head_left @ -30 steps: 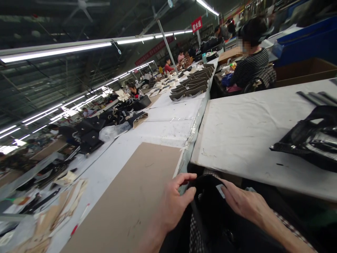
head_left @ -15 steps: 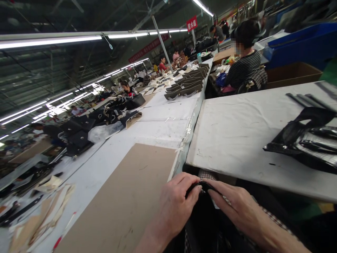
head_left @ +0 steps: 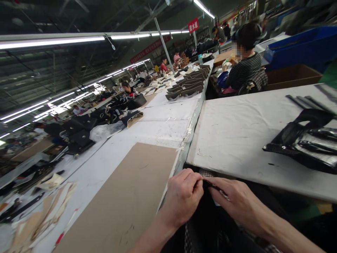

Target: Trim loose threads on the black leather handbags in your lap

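Note:
My left hand [head_left: 183, 195] is closed, its fingertips pinching the edge of a dark piece [head_left: 210, 185] over my lap. From the other side my right hand [head_left: 234, 198] grips the same piece between thumb and fingers. The two hands nearly touch at the fingertips. Most of the piece is hidden by my fingers and blends with dark material below. To the left of my hands a beige board [head_left: 118, 196] lies on the white table [head_left: 155, 131].
The right table [head_left: 237, 130] holds a shiny black bag [head_left: 310, 140]. At the left lie beige strips [head_left: 44, 214] and a red-tipped pen [head_left: 60, 239]. Curved grey pieces [head_left: 188, 84] stand farther back. A person in a striped top [head_left: 246, 70] sits beyond the right table.
My left hand has curled tighter and moved slightly right, closer to my right fingertips. Less of the dark piece shows between the hands.

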Demonstrator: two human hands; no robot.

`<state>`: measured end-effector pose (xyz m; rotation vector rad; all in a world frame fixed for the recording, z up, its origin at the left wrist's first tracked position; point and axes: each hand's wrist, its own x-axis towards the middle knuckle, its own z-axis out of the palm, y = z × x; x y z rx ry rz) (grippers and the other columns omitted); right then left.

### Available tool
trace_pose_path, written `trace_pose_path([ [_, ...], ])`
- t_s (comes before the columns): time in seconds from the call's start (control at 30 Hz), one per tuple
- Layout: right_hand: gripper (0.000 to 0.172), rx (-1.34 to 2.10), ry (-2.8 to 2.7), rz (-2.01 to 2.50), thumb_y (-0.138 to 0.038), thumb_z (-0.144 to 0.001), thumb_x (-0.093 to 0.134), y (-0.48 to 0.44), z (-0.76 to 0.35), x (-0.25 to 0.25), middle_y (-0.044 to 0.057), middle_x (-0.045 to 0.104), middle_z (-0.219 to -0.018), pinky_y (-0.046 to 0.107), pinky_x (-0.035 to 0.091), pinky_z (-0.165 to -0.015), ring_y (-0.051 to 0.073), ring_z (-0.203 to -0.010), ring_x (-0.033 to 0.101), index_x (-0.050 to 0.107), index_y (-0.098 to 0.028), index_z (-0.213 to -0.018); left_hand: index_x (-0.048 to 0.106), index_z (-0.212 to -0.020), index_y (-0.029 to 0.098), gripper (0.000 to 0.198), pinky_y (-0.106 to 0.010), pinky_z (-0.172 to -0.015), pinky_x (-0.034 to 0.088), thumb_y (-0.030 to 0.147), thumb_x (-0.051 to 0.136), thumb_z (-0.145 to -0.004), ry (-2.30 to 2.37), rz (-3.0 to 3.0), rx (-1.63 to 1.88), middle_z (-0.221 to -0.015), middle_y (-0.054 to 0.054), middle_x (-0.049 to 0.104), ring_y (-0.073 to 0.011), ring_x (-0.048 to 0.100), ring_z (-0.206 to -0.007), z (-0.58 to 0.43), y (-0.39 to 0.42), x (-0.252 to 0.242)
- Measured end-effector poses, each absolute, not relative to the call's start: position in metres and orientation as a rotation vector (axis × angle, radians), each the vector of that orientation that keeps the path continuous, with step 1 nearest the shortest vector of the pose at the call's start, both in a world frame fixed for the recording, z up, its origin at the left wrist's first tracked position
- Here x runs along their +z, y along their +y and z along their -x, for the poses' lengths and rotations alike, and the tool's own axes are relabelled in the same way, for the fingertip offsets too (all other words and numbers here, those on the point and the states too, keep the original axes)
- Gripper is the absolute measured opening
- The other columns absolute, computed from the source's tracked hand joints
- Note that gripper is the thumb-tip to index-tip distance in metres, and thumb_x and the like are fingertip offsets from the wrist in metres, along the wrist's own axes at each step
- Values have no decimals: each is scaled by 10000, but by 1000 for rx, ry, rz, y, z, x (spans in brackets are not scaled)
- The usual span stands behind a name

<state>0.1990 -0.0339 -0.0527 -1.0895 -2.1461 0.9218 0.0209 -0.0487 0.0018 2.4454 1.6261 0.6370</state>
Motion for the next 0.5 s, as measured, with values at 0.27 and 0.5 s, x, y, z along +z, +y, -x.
trace_pose_path([
  [0.27,235,996,-2193,1080,-168,-859,419,-9,-208,-46,25,708,-748,293,501,-662,202,-680,661,637,-188,-945,639,-959,207,117,-260,-719,477,193,593,-853,1452,-2067,640,-852,-11,669,-154,617,-786,-43,-37,16],
  [0.5,406,941,-1933,1193,-296,-1018,241,-15,-302,-70,135,717,-1083,311,534,-803,243,-970,688,631,-236,-1112,508,-1205,170,358,-304,-819,514,348,569,-900,1477,-1481,1097,-1046,-67,643,-164,625,-904,-6,-24,-4],
])
